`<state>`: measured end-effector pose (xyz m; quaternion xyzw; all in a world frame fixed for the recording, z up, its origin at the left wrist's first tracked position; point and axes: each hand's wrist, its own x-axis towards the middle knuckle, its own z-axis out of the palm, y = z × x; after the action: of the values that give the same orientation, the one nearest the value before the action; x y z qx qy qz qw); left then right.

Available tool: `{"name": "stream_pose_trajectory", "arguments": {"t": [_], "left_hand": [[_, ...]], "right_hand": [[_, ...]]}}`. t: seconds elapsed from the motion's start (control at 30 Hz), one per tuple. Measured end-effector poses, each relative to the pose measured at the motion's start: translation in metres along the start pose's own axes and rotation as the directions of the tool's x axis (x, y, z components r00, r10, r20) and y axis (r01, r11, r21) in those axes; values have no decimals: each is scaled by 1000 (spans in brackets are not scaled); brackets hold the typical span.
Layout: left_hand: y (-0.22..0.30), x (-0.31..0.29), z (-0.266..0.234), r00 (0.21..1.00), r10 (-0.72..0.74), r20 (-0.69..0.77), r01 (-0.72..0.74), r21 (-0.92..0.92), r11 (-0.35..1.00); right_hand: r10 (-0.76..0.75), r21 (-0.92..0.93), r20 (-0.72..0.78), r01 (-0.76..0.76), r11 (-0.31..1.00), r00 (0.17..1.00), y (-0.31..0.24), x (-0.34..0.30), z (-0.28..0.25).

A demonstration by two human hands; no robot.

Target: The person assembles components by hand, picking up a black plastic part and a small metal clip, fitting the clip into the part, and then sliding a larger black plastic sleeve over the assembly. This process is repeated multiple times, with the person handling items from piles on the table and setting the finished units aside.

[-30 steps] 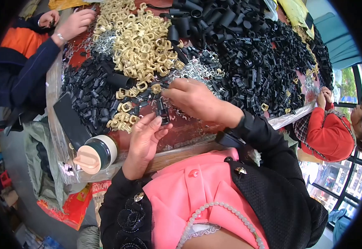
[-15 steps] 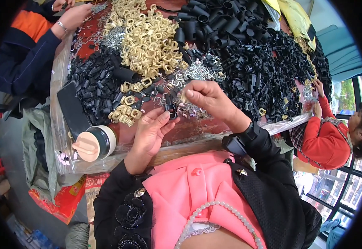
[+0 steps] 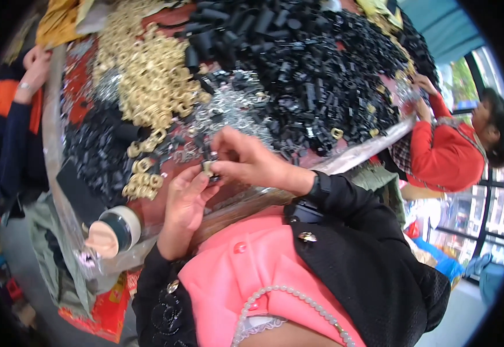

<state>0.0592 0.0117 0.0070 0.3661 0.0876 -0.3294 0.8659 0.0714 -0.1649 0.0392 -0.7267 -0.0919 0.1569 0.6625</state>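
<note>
My left hand (image 3: pixel 183 199) pinches a small black plastic part (image 3: pixel 213 179) between thumb and fingers, close to the table's near edge. From the right, my right hand (image 3: pixel 246 159) is closed on a small cream-gold piece (image 3: pixel 207 168), which it holds against the black part. The fingers partly hide both pieces, so I cannot tell how they fit together. Just beyond my hands spreads a heap of silver metal clips (image 3: pixel 229 110). A few cream-gold square rings (image 3: pixel 142 186) lie left of my left hand.
A large pile of cream-gold rings (image 3: pixel 153 75) and black tubes and parts (image 3: pixel 321 75) cover the table. A dark flat slab (image 3: pixel 80 189) and a lidded cup (image 3: pixel 113 231) stand at the left edge. Co-workers sit left (image 3: pixel 15 121) and right (image 3: pixel 445 147).
My right hand has come down and left to meet the part in my left hand. The whole view has shifted and tilted. The left co-worker's hand has drawn back from the pile.
</note>
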Motion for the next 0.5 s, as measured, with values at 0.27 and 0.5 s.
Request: {"name": "stream_pose_trajectory", "arguments": {"t": [0.27, 0.5], "left_hand": [[4, 4, 2, 1000, -12, -7, 12, 70, 997], [-5, 13, 9, 999, -46, -17, 46, 26, 999]], "right_hand": [[-317, -541, -268, 131, 831, 910, 4, -52, -59], [-267, -719, -557, -295, 629, 786, 19, -135, -116]]}}
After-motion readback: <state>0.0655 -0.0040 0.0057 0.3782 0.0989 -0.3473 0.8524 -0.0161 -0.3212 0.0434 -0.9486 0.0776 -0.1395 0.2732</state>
